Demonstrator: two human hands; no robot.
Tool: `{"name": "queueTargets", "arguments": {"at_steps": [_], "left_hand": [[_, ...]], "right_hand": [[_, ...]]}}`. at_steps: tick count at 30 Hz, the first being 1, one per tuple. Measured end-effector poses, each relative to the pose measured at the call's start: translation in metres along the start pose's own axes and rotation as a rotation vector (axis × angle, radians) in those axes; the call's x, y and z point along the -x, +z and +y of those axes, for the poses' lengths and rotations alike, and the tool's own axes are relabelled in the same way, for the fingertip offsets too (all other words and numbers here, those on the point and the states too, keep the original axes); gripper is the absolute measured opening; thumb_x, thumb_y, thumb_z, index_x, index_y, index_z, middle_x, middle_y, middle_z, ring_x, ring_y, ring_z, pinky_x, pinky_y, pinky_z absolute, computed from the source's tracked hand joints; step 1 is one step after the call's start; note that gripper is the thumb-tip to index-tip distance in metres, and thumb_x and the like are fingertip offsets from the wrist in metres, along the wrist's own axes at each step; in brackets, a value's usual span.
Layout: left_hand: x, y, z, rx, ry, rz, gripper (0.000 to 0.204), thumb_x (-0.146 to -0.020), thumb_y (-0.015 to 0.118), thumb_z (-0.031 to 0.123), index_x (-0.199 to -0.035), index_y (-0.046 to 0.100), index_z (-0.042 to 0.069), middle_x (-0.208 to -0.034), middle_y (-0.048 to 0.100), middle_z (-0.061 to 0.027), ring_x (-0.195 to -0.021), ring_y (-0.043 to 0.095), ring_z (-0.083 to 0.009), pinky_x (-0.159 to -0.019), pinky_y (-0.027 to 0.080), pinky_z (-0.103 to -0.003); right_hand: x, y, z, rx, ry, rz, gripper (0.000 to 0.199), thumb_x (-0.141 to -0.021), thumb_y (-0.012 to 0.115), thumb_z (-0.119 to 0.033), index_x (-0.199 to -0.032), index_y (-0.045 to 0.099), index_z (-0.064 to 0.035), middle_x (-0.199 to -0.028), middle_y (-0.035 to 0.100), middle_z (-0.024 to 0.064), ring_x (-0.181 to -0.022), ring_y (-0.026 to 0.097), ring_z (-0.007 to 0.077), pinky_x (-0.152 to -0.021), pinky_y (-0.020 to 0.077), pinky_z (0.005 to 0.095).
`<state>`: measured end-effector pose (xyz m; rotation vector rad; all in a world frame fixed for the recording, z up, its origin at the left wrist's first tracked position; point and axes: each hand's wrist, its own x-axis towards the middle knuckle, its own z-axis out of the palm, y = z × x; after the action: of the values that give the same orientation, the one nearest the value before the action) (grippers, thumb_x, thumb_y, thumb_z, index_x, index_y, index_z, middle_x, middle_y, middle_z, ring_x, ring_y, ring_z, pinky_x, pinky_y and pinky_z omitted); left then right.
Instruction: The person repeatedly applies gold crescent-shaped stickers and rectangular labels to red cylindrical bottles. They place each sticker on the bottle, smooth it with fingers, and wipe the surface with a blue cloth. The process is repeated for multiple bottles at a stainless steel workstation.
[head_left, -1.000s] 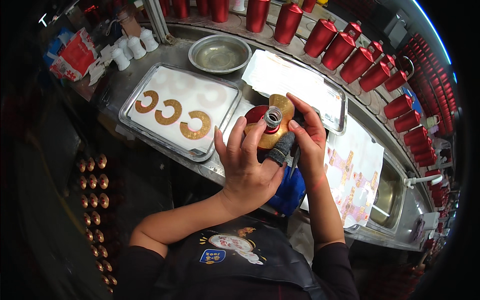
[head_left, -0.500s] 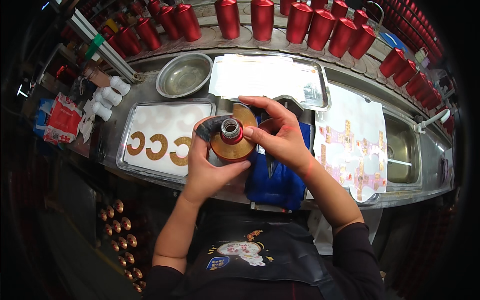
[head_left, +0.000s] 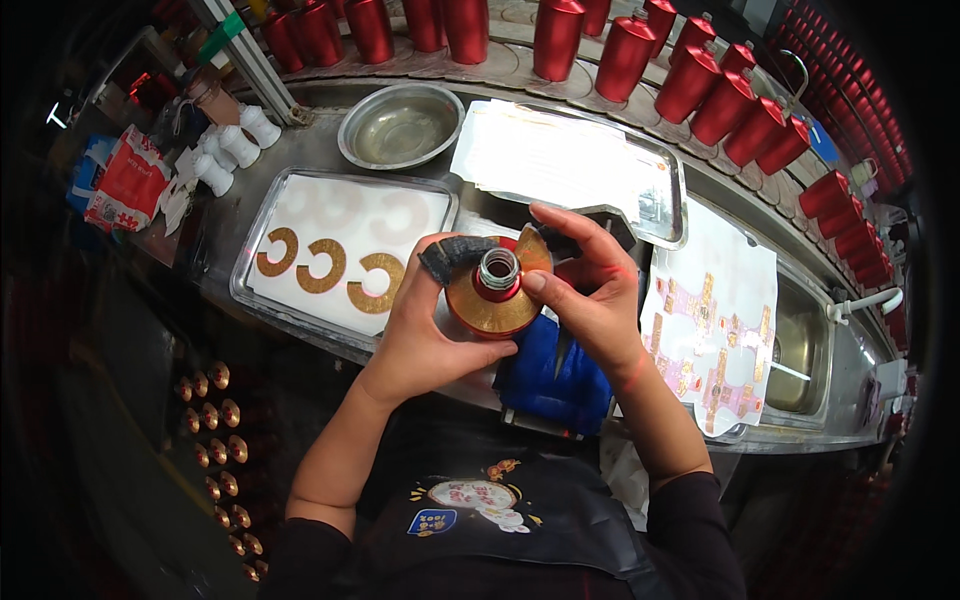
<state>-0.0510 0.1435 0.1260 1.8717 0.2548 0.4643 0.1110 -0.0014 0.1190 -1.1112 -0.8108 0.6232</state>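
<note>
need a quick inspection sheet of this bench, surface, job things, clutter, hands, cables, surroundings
surface: steel bench with a sink at the right
job's things: red bottle with gold collar, held upright; three gold c-shaped labels on a tray
clutter: steel bowl, white caps, blue cloth, sticker sheet
grips: left hand and right hand both hold the bottle
cables: nothing seen
surroundings: rows of red bottles behind

A bottle [head_left: 492, 295] is held between both hands over the surface [head_left: 320, 150]; a tray [head_left: 250, 262] lies left, a bowl [head_left: 400, 125] behind it, a sheet [head_left: 715, 330] right.
</note>
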Motion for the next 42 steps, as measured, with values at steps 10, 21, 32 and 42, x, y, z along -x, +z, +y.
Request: {"name": "queueTargets", "arguments": {"at_steps": [10,21,32,42], "left_hand": [[-0.004,-0.004,0.005,0.3,-0.075,-0.071,0.087,-0.06,0.095,0.015,-0.137,0.054,0.006,-0.134,0.052,-0.0101,-0.131,0.051,-0.0269,-0.112,0.04,-0.038],[-0.022,-0.029,0.008,0.317,-0.133,-0.31,0.097,-0.061,0.094,0.015,-0.146,0.049,0.004,-0.147,0.051,-0.0079,-0.136,0.05,-0.0218,-0.115,0.037,-0.037],[-0.013,-0.007,0.015,0.308,-0.122,-0.096,0.056,-0.083,0.08,0.01,-0.135,0.06,0.003,-0.145,0.052,-0.0093,-0.127,0.056,-0.0188,-0.108,0.044,-0.034],[-0.012,-0.002,0.017,0.287,-0.148,-0.048,0.066,-0.08,0.076,0.014,-0.14,0.055,-0.002,-0.141,0.056,-0.0119,-0.126,0.057,-0.0194,-0.108,0.043,-0.035]], "right_hand": [[0.005,0.005,-0.001,0.065,0.018,0.011,0.06,-0.085,0.078,-0.001,-0.141,0.057,-0.0011,-0.138,0.06,0.0057,-0.089,0.061,0.0021,-0.072,0.0484,0.0169],[0.012,0.003,-0.004,0.181,0.005,0.126,0.058,-0.088,0.075,-0.003,-0.142,0.054,-0.0009,-0.122,0.064,0.0047,-0.078,0.059,0.001,-0.068,0.0476,0.0145],[0.032,0.016,-0.001,0.382,0.03,0.104,0.057,-0.082,0.082,-0.016,-0.134,0.061,-0.0041,-0.106,0.05,0.0003,-0.063,0.039,-0.0005,-0.054,0.0328,0.0159],[0.026,0.022,-0.002,0.227,0.107,0.147,0.041,-0.085,0.077,-0.016,-0.124,0.066,-0.0077,-0.095,0.049,0.0006,-0.063,0.037,0.0018,-0.051,0.0306,0.0188]]}}
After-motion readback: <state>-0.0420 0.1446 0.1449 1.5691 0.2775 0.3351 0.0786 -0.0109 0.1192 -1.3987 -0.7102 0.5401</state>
